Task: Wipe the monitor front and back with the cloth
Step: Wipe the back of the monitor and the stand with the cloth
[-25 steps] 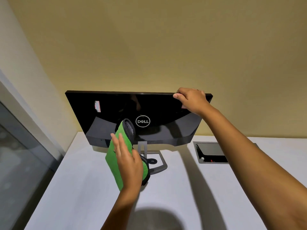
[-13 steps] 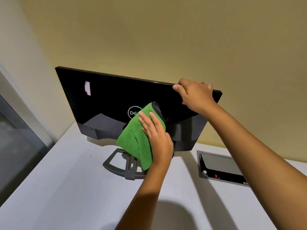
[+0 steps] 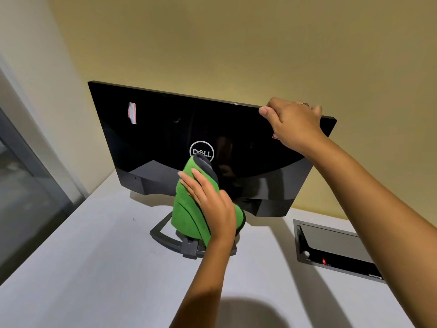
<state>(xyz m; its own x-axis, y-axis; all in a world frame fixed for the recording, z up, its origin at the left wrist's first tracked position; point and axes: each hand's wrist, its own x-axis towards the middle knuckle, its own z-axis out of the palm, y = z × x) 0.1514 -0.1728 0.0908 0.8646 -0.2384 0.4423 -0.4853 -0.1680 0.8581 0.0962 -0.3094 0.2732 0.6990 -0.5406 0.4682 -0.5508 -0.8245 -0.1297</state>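
Monitor (image 3: 165,129): black, glossy rear panel facing the viewer, round Dell badge near panel centre, standing on a white desk (image 3: 82,268) against a tan wall (image 3: 236,43); occupies the middle of the view, its top edge sloping down toward 3 o'clock. Sticker (image 3: 132,112): small, red and white, on the rear panel toward 10 o'clock of the badge. Stand (image 3: 165,237): grey open-frame base under the panel, at 6 o'clock of the badge, partly hidden. Cloth (image 3: 189,209): green with a dark inner layer, folded, held flat against the lower rear panel just below the badge, its lower part hanging over the stand. Left hand (image 3: 212,207): laid on the cloth, fingers straight and close together, pressing it to the panel; thumb not visible. Right hand (image 3: 295,124): at 2 o'clock, gripping the top edge near the upper corner, fingers curled over the edge, thumb on the rear face, ring on one finger. Recessed desk box (image 3: 335,247): grey, lid raised, small red light inside, at 4 o'clock, well apart from the stand. Window frame (image 3: 35,185): grey, at 9 o'clock.
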